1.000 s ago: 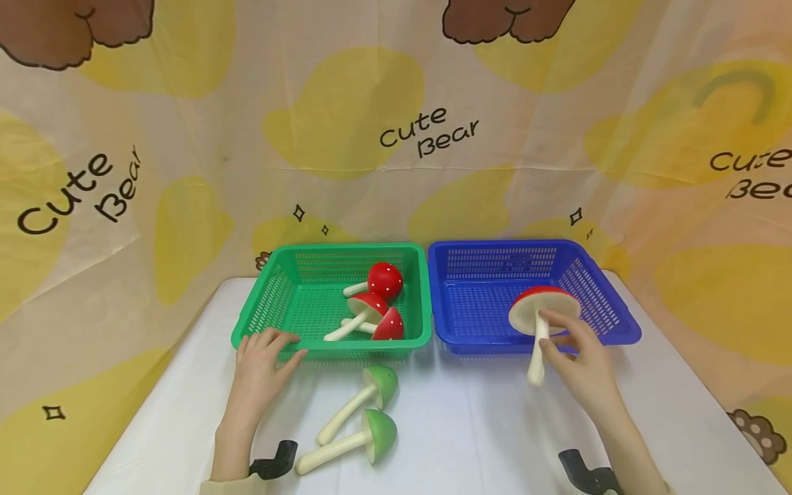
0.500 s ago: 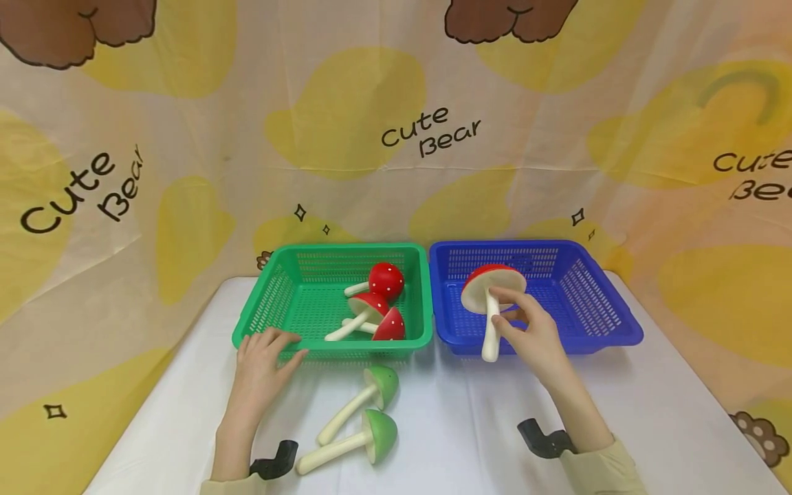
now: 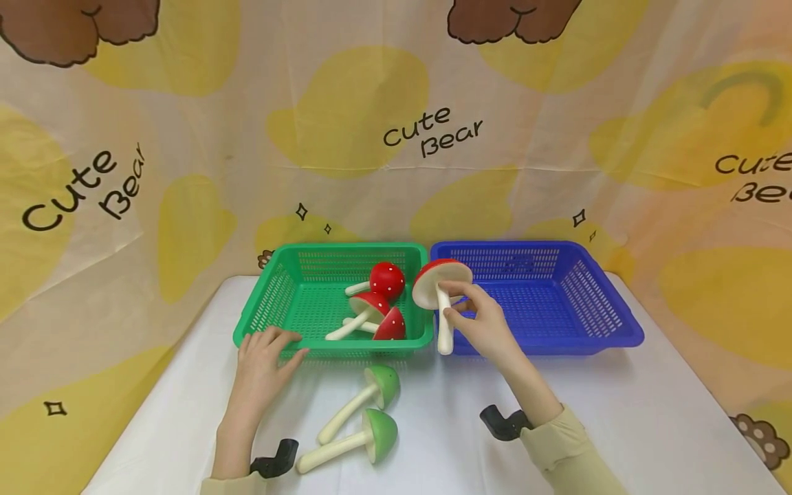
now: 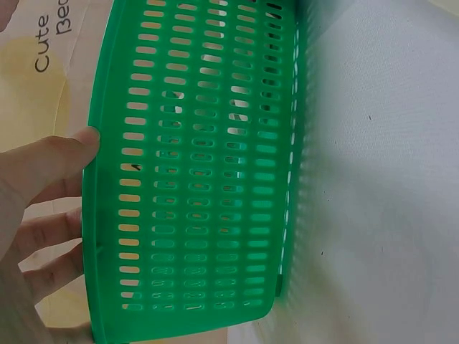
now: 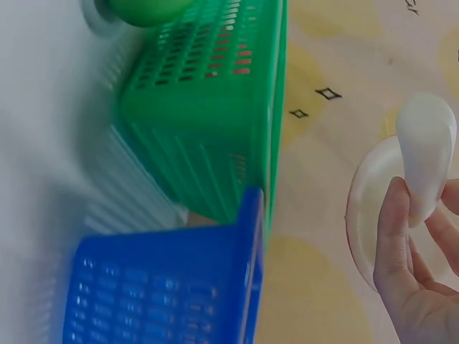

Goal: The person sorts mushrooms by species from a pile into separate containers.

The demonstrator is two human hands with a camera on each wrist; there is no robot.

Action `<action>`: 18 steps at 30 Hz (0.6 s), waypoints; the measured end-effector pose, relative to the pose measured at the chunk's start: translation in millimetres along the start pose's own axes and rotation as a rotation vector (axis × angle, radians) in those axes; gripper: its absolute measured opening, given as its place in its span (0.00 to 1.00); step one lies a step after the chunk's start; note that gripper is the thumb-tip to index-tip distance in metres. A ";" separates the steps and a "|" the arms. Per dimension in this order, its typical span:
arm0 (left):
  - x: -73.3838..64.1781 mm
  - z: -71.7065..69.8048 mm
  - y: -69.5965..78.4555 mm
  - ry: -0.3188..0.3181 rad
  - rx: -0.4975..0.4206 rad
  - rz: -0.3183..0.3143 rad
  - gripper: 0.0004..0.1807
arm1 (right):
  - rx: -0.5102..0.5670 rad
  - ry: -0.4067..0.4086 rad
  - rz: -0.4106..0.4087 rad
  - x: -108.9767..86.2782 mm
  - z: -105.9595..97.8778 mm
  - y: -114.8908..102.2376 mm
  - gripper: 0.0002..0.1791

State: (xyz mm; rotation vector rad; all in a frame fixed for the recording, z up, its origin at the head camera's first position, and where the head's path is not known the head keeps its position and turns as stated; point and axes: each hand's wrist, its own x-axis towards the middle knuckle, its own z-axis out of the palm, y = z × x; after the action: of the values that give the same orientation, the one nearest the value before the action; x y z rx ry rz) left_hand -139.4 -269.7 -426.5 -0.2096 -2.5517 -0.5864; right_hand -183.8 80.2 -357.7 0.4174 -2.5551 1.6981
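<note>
My right hand (image 3: 482,323) pinches a red-capped toy mushroom (image 3: 444,330) by its pale stem, cap up, above where the two baskets meet. In the right wrist view the stem end (image 5: 427,136) points toward the camera between thumb and fingers. My left hand (image 3: 266,364) holds the front rim of the green basket (image 4: 107,215) near its left corner, thumb outside and fingers over the edge. Inside that basket lie a red mushroom with white dots (image 3: 387,280) and two more red-capped ones, bunched toward the right side.
Right of the green basket stands a blue basket (image 3: 544,344). Two green-capped mushrooms (image 3: 383,386) lie on the white tabletop (image 3: 458,440) in front of the green basket, stems pointing front left. A patterned cloth (image 3: 346,110) hangs behind.
The right hand has carried the red mushroom leftward from the blue basket's right side to the adjoining basket rims, rising slightly. The left hand and the other mushrooms stay put.
</note>
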 end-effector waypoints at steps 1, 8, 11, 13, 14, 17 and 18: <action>0.1 -0.1 0.3 -0.001 0.000 -0.001 0.14 | 0.009 -0.005 -0.007 1.7 3.2 -0.4 0.23; 0.6 0.4 0.2 -0.015 0.003 -0.014 0.13 | 0.047 -0.043 -0.040 14.0 23.8 -1.9 0.24; 0.6 0.5 0.7 -0.018 0.001 -0.016 0.13 | 0.065 -0.065 -0.038 20.0 30.2 -2.9 0.24; 0.5 -0.1 1.3 -0.017 0.000 -0.015 0.13 | 0.067 -0.081 -0.035 23.9 34.4 -5.0 0.23; 0.4 -0.5 1.5 -0.017 -0.001 -0.014 0.13 | 0.076 -0.089 -0.030 26.1 36.8 -6.2 0.23; 0.3 -0.9 1.4 -0.017 0.002 -0.014 0.13 | 0.091 -0.111 -0.009 32.6 44.9 -9.9 0.23; 0.1 -0.7 1.1 -0.017 0.003 -0.014 0.13 | 0.095 -0.116 -0.004 34.5 48.1 -10.8 0.23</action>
State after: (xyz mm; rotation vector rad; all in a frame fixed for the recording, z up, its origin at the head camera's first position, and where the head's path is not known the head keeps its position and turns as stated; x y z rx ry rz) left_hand -138.9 -269.1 -425.5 -0.1964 -2.5718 -0.5891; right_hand -209.0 25.7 -360.7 0.5412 -2.5558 1.8527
